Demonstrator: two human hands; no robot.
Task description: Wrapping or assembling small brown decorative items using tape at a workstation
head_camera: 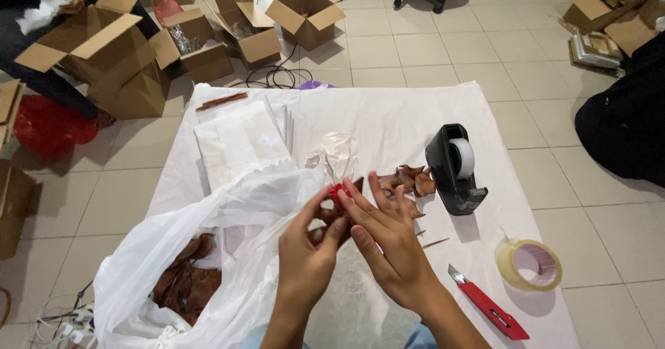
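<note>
Both my hands meet over the white sheet (pixel 388 120) spread on the floor. My left hand (pixel 305 259) and my right hand (pixel 388 245) pinch a small red and dark brown piece (pixel 337 195) between their fingertips. Just beyond the fingers lies a pile of brown dried leaves (pixel 409 181). To the left, an open white plastic bag (pixel 208 238) holds more brown leaves (pixel 185 283). A crumpled bit of clear wrap (pixel 336 154) lies behind my hands.
A black tape dispenser (pixel 454 169) stands right of the leaves. A clear tape roll (pixel 530 264) and a red box cutter (pixel 488 311) lie near the sheet's right edge. White paper bags (pixel 239 141) are stacked at back left. Open cardboard boxes (pixel 305 13) crowd the tiled floor, with a person's dark sleeve (pixel 623 127) at right.
</note>
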